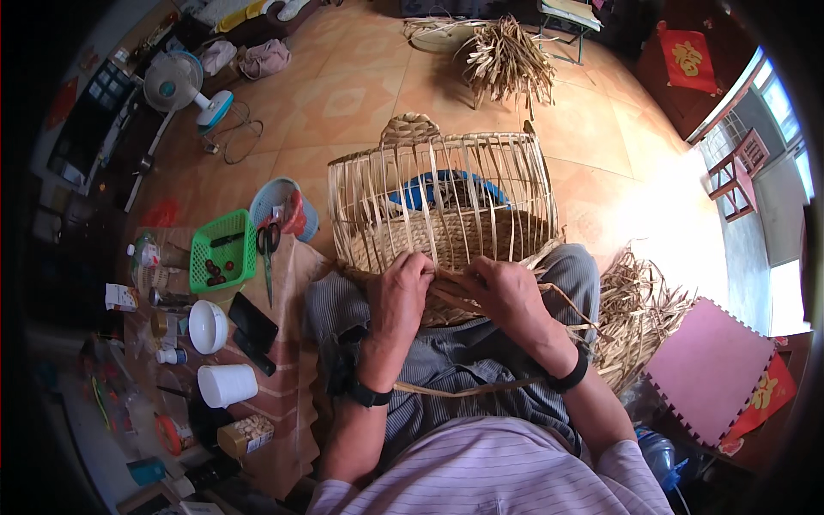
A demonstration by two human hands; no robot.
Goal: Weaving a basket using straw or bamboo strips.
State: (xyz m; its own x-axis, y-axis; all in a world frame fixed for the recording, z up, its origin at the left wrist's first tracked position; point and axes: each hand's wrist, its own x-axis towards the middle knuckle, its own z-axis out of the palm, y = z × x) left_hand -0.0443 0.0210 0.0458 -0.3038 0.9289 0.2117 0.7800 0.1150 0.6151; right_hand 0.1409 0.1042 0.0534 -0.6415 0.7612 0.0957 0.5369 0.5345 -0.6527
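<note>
A half-woven straw basket (373,243) rests on my lap, its open frame of upright strands facing up and a woven tab at its far edge. My left hand (400,296) is closed at the basket's near edge, fingertips pinching a straw strand. Close beside it, my right hand (513,302) pinches straw strands at the same edge. Loose straw strands (562,300) trail from the weave near my right hand, and another runs across my lap between my wrists. Through the frame a blue object (421,190) shows; its kind is unclear.
On the left, a covered table holds a green basket (197,273), scissors (268,245), a white bowl (209,326), a white cup (227,386) and a phone (251,321). Straw heaps lie at the right (639,318) and far ahead (511,60). A fan (174,81) stands far left.
</note>
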